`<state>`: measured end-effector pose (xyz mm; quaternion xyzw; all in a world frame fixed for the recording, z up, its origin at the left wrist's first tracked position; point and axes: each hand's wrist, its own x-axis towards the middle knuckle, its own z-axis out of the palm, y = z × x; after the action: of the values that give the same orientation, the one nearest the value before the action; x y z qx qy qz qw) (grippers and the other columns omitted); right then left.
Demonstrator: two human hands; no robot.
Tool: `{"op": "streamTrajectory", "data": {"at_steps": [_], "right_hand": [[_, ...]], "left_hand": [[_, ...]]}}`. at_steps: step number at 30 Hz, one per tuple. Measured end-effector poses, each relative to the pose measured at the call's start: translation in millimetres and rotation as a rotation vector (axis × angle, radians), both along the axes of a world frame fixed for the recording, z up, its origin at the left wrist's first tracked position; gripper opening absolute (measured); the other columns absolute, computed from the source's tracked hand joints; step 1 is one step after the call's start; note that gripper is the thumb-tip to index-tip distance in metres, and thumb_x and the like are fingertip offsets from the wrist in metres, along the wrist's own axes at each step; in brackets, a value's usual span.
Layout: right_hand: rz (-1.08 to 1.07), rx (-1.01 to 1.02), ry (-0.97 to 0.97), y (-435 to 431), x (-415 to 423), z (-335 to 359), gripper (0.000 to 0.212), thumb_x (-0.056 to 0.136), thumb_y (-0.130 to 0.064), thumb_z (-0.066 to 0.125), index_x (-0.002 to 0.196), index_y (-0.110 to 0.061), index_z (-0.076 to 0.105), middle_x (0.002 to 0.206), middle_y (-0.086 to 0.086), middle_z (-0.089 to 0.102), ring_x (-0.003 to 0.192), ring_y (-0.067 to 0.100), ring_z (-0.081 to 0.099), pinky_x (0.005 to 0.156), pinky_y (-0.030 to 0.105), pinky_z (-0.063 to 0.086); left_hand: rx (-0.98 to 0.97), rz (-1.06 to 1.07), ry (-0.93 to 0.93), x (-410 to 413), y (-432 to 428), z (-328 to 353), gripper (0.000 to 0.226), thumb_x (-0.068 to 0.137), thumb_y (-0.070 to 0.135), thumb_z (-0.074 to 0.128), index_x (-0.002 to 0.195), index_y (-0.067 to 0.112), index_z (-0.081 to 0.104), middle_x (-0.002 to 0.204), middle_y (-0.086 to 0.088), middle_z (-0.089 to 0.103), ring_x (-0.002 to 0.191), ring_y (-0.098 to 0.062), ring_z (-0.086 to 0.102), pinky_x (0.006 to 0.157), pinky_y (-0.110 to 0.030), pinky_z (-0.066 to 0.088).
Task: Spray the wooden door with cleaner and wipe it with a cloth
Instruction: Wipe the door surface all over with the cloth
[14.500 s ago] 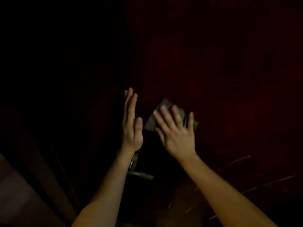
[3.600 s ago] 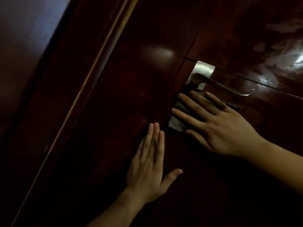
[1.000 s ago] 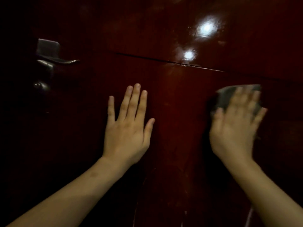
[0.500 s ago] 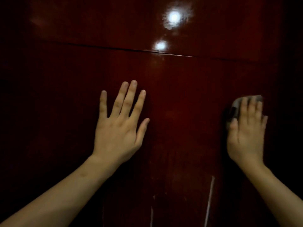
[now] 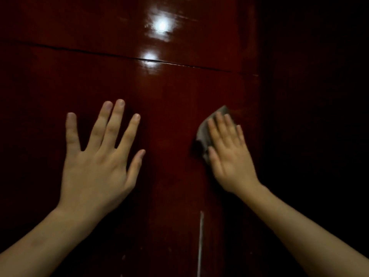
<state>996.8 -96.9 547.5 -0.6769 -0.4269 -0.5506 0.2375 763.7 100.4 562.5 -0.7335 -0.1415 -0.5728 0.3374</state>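
So the wooden door (image 5: 169, 96) fills most of the shot. It's a deep red-brown with a really glossy lacquered finish, smooth enough that two bright light spots (image 5: 161, 25) bounce off it near the top centre. A thin dark groove (image 5: 99, 52) runs across the upper part of the frame, slightly wavy, dipping toward the right. Lower centre there's a narrow pale vertical streak (image 5: 200, 242) on the surface, and I can't tell if it's a scratch or a drip. The right side of the frame drops into near black. The left hand (image 5: 97, 166) sits left of centre, palm flat on the wood, its fingers (image 5: 115, 124) straight and fanned apart, grasping nothing. The right hand (image 5: 229, 154) is right of centre, fingers straight and close together, pressing the cloth (image 5: 203, 132) flat against the door. The cloth is a small, soft-looking, greyish rag with a rumpled edge, poking out past the fingertips and along the thumb side. Compared to half a second ago, the right hand now leans toward the upper left instead of pointing straight up. It sits a bit closer to the left hand and the pale streak, with more cloth showing on its left. The view has also swung right, so the glare and left hand sit further left in the frame.
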Motion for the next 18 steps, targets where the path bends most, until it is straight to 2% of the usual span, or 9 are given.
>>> {"op": "streamTrajectory", "data": {"at_steps": [3, 7, 9, 13, 15, 16, 18], "right_hand": [[0.014, 0.153, 0.222, -45, 49, 16, 0.061, 0.107, -0.040, 0.019, 0.163, -0.025, -0.001, 0.172, -0.001, -0.008, 0.158, 0.014, -0.011, 0.130, 0.048, 0.003], [0.040, 0.313, 0.340, -40, 49, 4, 0.061, 0.108, -0.039, 0.014, 0.163, -0.018, -0.003, 0.172, 0.004, -0.008, 0.159, 0.015, -0.010, 0.129, 0.048, 0.005], [-0.006, 0.260, 0.289, -20, 24, -15, 0.063, 0.105, -0.037, 0.018, 0.161, -0.016, -0.003, 0.171, 0.006, -0.007, 0.159, 0.022, -0.008, 0.129, 0.052, 0.003], [0.019, -0.144, -0.067, -1, -14, -49, 0.067, 0.105, -0.038, 0.034, 0.163, -0.016, 0.007, 0.172, 0.008, 0.000, 0.160, 0.026, -0.003, 0.128, 0.052, 0.004], [-0.013, -0.192, -0.158, -8, -5, -38, 0.067, 0.104, -0.040, 0.036, 0.162, -0.020, 0.009, 0.171, 0.006, 0.004, 0.160, 0.025, 0.001, 0.128, 0.051, 0.007], [-0.028, -0.163, -0.138, -12, 4, -32, 0.067, 0.104, -0.040, 0.036, 0.162, -0.020, 0.010, 0.171, 0.005, 0.005, 0.160, 0.025, 0.002, 0.128, 0.050, 0.007], [-0.018, -0.009, 0.050, -22, 21, -27, 0.065, 0.104, -0.039, 0.031, 0.162, -0.023, 0.006, 0.172, 0.003, 0.002, 0.160, 0.021, -0.003, 0.128, 0.050, 0.006]], "left_hand": [[0.039, -0.007, 0.021, 12, -5, 5, 0.072, 0.103, 0.050, 0.033, 0.167, 0.016, 0.028, 0.178, -0.015, 0.006, 0.165, -0.030, 0.007, 0.126, -0.071, -0.006], [0.041, -0.020, 0.013, 29, -17, 12, 0.071, 0.104, 0.050, 0.033, 0.168, 0.018, 0.027, 0.178, -0.014, 0.006, 0.166, -0.030, 0.005, 0.126, -0.067, -0.009], [0.038, -0.015, 0.018, 34, -19, 12, 0.071, 0.105, 0.050, 0.031, 0.168, 0.018, 0.024, 0.178, -0.014, 0.007, 0.166, -0.030, 0.005, 0.127, -0.068, -0.008], [0.050, -0.014, 0.024, 37, -16, 9, 0.072, 0.105, 0.050, 0.032, 0.169, 0.017, 0.024, 0.178, -0.016, 0.010, 0.165, -0.031, 0.006, 0.127, -0.067, -0.006], [0.057, -0.015, 0.030, 36, -15, 9, 0.072, 0.105, 0.050, 0.031, 0.169, 0.018, 0.023, 0.177, -0.016, 0.010, 0.165, -0.032, 0.007, 0.127, -0.065, -0.006], [0.059, -0.014, 0.036, 35, -15, 7, 0.072, 0.106, 0.051, 0.030, 0.169, 0.018, 0.022, 0.178, -0.016, 0.009, 0.165, -0.032, 0.006, 0.127, -0.065, -0.006], [0.061, -0.009, 0.045, 33, -16, 5, 0.070, 0.108, 0.051, 0.026, 0.170, 0.018, 0.020, 0.178, -0.016, 0.008, 0.166, -0.032, 0.004, 0.127, -0.065, -0.006]]}}
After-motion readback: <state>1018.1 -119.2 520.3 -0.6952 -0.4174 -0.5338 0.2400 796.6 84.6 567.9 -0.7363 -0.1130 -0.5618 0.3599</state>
